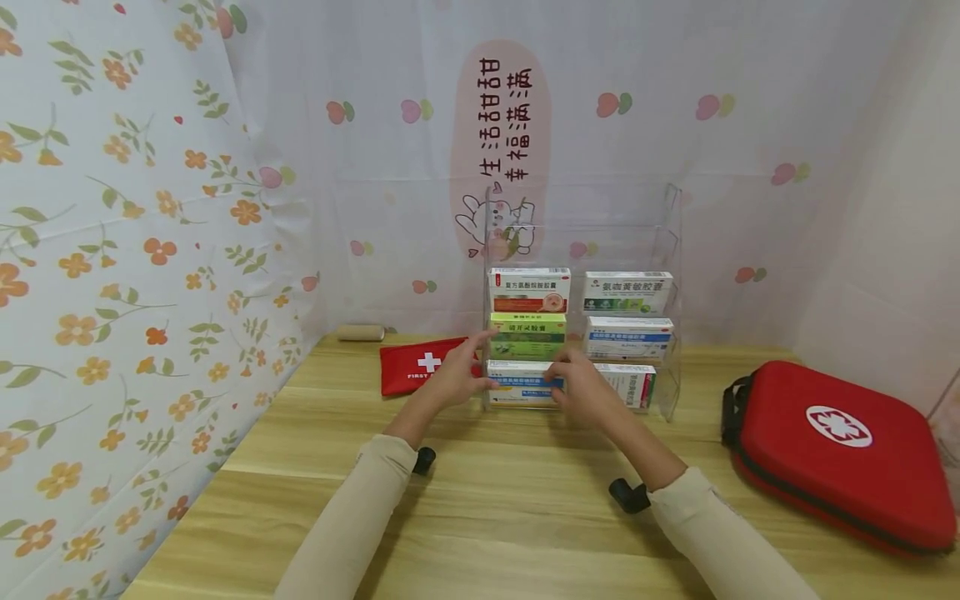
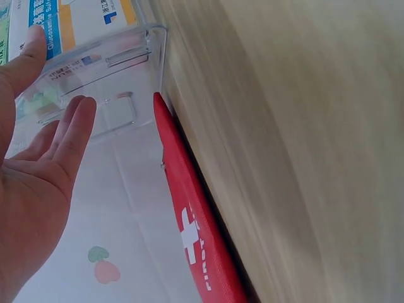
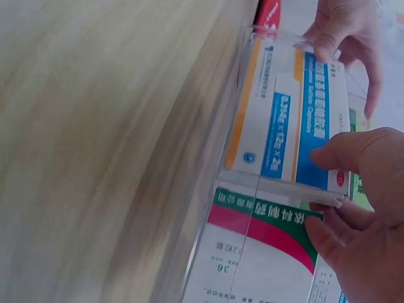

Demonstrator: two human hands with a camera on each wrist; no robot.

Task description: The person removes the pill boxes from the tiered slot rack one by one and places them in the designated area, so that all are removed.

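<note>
A clear display rack (image 1: 585, 204) holds several medicine boxes on its tiers. In its lowest left slot stands a white, blue and orange medicine box (image 3: 287, 113), upright behind the clear front lip. My right hand (image 1: 581, 383) is at this box's right end, one fingertip on its face and other fingers curled at its edge. At the opposite end is my left hand (image 1: 457, 375); its thumb touches the box near the top corner, and its fingers extend past the rack's side. Beside the right fingers stands a white, green and red box (image 3: 252, 246).
Left of the rack a red first-aid pouch (image 1: 405, 367) leans near the wall. A red hard-shell first-aid case (image 1: 840, 467) lies on the right of the wooden table (image 1: 495, 533). A small beige roll (image 1: 361, 332) lies at the back left.
</note>
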